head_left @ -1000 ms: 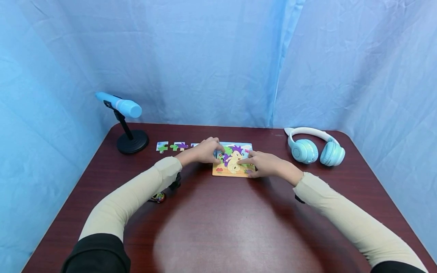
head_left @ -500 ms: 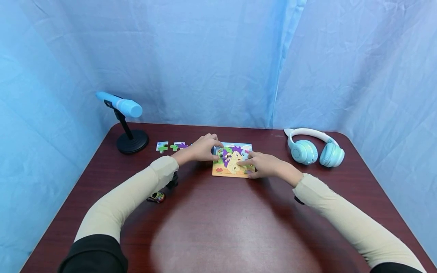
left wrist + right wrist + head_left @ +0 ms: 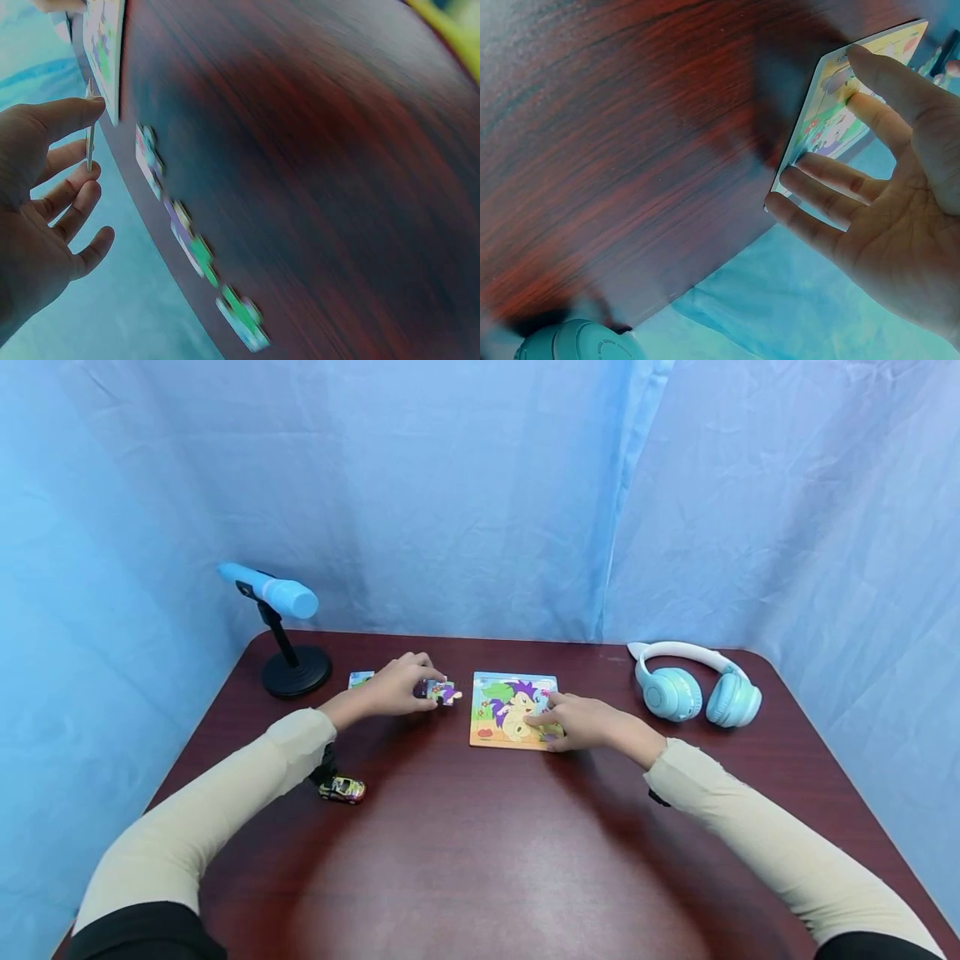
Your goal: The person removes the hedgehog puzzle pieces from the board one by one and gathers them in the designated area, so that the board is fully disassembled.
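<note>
Blue-orange puzzle [image 3: 510,706] touches spread right hand [image 3: 588,720]; left hand [image 3: 393,686], apart, pinches a piece [image 3: 90,139].

Behind the left hand [image 3: 388,687] I lose part of the leftmost jigsaw piece [image 3: 361,677]; the right fingers [image 3: 546,718] cover some of the puzzle board's [image 3: 504,718] right side. My left wrist feed gives the pinched jigsaw piece [image 3: 90,139] edge-on, picture hidden, and a yellow shape [image 3: 454,30] too blurred to name. My right one cuts off the headphones [image 3: 581,343].
</note>
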{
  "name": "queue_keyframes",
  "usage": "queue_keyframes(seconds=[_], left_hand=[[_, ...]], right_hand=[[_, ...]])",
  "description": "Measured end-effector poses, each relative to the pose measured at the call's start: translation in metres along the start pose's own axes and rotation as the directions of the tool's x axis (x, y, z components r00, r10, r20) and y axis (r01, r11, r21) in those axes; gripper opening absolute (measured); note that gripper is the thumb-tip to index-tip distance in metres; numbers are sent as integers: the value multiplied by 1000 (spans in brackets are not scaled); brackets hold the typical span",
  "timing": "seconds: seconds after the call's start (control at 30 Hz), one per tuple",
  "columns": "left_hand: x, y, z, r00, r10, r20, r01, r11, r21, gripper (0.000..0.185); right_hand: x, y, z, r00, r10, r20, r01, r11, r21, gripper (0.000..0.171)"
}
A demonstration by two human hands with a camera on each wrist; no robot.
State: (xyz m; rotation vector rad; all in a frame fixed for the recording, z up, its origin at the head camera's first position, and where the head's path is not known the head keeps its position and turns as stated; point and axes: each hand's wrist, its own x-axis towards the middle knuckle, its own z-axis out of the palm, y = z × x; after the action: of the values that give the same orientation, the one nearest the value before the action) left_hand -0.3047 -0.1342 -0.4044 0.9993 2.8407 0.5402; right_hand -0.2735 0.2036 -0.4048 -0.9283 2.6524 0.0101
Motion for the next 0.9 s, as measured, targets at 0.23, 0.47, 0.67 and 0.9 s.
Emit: queue_keyframes(seconds=[0.23, 0.47, 0.67, 0.9], left_hand=[[-32, -21, -10, 1000, -24, -10, 25, 1000, 13, 39], [-59, -40, -12, 999, -36, -8, 36, 998, 51, 32], [-77, -50, -13, 999, -40, -9, 40, 997, 72, 33], [-88, -59, -14, 998, -69, -9, 70, 991, 113, 35]], right_hand=[[0, -1, -1, 1000, -1, 6, 1, 1000, 9, 52], [-1, -1, -1, 1000, -6, 8, 6, 1000, 12, 53], [0, 1, 1, 1000, 2, 8, -2, 1000, 19, 52], [1, 2, 3, 1000, -3, -3, 3, 1000, 25, 53]])
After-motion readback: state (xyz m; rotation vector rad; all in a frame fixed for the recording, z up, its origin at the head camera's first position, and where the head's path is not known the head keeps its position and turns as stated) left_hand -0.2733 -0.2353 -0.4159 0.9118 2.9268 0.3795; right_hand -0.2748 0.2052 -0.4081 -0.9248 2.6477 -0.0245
